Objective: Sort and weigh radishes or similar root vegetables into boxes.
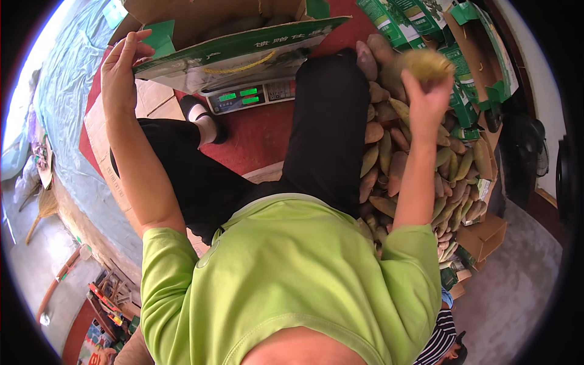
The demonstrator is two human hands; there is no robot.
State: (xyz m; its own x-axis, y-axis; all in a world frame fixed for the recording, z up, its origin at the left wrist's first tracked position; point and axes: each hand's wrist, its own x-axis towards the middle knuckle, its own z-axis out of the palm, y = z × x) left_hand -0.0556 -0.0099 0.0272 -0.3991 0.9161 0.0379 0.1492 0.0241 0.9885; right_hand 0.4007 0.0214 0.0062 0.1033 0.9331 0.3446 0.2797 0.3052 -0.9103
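Observation:
At the upper left, my left hand [120, 76] has its fingers curled at the corner of an open green-and-white cardboard box [243, 58], next to a green flap. The box has a yellow cord handle [240, 66] and rests on a digital scale [249, 96] with lit green displays. Dark shapes lie inside the box, too shadowed to name. On the right, my right hand [427, 100] is closed round a yellowish sweet potato [424, 64], blurred by motion. Below and around that hand spreads a heap of reddish and greenish sweet potatoes [398, 173].
Green cartons [404, 21] and another opened box [477, 52] stand behind the heap. My dark-trousered legs straddle the red floor [264, 137]. Pale blue sheeting [70, 103] covers the left side. A person in a striped shirt [439, 337] is at the lower right.

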